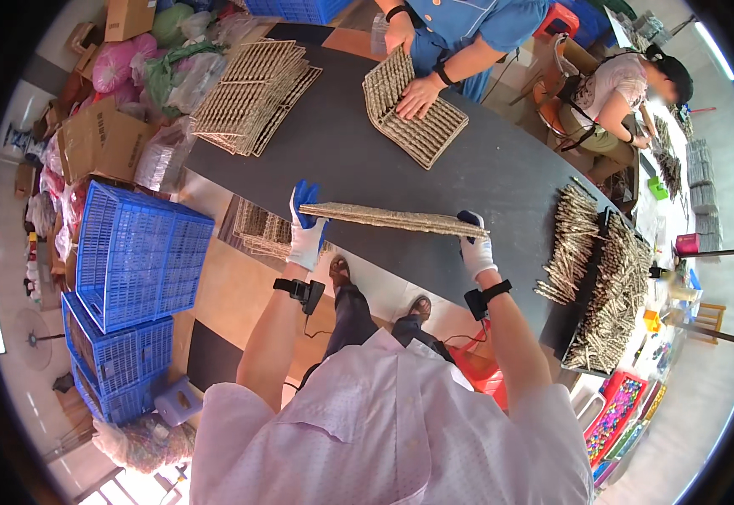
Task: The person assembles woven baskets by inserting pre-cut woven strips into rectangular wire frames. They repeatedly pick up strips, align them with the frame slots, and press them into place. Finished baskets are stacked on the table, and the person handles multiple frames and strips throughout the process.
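Observation:
In white gloves with blue palms, my left hand (305, 231) and my right hand (475, 246) grip the two ends of a woven straw-coloured panel (392, 218). It is held up edge-on, above the near edge of the dark table (485, 181), so its broad faces barely show. Across the table, another person's hands (417, 98) rest on a similar woven panel (424, 135), bent along a fold with one half raised. A stack of woven panels (249, 97) lies at the table's far left.
Twisted woven strips (571, 244) lie at the table's right end, beside a black tray (562, 332) heaped with more. Blue plastic crates (144, 257) stand at the left, near cardboard boxes (102, 143). Below the table edge are more woven panels (259, 227). A red stool (481, 370) is by my legs.

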Tool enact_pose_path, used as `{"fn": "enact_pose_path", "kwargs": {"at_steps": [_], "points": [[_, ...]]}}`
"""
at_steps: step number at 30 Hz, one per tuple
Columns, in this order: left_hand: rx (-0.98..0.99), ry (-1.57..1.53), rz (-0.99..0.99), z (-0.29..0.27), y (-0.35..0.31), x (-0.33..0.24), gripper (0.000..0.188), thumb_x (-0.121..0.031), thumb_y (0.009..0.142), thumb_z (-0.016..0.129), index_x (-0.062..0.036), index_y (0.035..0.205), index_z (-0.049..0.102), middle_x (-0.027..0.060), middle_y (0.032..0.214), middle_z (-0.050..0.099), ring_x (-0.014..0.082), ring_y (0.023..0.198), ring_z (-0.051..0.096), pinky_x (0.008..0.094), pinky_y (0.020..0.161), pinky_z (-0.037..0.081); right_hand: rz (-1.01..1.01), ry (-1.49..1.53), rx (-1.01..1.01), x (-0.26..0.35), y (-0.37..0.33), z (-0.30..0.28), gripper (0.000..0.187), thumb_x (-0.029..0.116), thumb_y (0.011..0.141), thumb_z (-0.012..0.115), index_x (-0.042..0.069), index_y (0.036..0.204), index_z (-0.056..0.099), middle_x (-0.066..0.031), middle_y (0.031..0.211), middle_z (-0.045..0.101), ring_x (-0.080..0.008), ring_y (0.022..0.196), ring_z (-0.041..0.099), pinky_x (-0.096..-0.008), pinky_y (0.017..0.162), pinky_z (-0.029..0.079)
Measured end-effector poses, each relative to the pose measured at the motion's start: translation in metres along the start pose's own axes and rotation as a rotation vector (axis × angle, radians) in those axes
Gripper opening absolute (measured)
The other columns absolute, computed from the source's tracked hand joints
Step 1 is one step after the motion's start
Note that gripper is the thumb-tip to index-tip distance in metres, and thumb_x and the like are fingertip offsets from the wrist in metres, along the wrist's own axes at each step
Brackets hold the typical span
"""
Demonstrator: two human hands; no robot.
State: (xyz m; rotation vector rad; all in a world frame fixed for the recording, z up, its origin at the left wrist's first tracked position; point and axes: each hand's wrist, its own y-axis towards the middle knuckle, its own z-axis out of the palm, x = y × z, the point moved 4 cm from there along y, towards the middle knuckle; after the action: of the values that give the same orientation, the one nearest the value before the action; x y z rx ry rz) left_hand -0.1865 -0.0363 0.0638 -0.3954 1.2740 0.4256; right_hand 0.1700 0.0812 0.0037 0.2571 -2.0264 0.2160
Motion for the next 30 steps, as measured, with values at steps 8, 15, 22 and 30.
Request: {"fn": "enact_pose_path", "kwargs": {"at_steps": [8,15,22,30], "points": [[-0.246,0.313,-0.08,0.035,0.027,0.022,0.078,0.003,0.078,0.068,-0.0039,0.145,0.028,0.0161,0.131,0.052,0.0181,0.118,0.052,0.0284,0.096,0.046,0.143,-0.124,-0.067,0.016,0.002,-0.055,0.051,0.009,0.087,0.061,0.005,0.134,0.044,-0.0202,0.11,0.064,-0.0355,0.105,0.062,-0.0395,0.087,0.048],[-0.047,1.239,-0.001,0.064,-0.004,0.096,0.081,-0.034,0.079,0.072,-0.0028,0.143,0.032,0.021,0.137,0.045,0.0379,0.129,0.041,0.0456,0.109,0.031,0.381,-0.119,-0.013,-0.061,-0.051,-0.059,0.044,0.01,0.088,0.061,0.002,0.129,0.048,-0.0202,0.11,0.065,-0.0332,0.099,0.062,-0.0379,0.086,0.048],[0.493,1.435,0.49,0.141,-0.032,0.102,0.066,-0.047,0.084,0.062,-0.0066,0.134,0.049,0.0126,0.149,0.036,0.0378,0.138,0.027,0.0539,0.115,0.015,0.525,-0.135,-0.045,-0.064,-0.071,-0.055,0.04,0.018,0.093,0.057,0.005,0.13,0.049,-0.0191,0.113,0.063,-0.0306,0.099,0.061,-0.0375,0.087,0.047],[0.658,1.489,0.386,0.161,-0.034,0.124,0.064,-0.048,0.09,0.055,-0.0083,0.14,0.046,0.0127,0.152,0.033,0.0373,0.14,0.026,0.0578,0.115,0.01,0.661,-0.023,-0.297,-0.092,-0.05,-0.046,0.047,0.039,0.099,0.048,-0.004,0.118,0.056,-0.0194,0.107,0.064,-0.0285,0.098,0.059,-0.0363,0.09,0.044]]}}
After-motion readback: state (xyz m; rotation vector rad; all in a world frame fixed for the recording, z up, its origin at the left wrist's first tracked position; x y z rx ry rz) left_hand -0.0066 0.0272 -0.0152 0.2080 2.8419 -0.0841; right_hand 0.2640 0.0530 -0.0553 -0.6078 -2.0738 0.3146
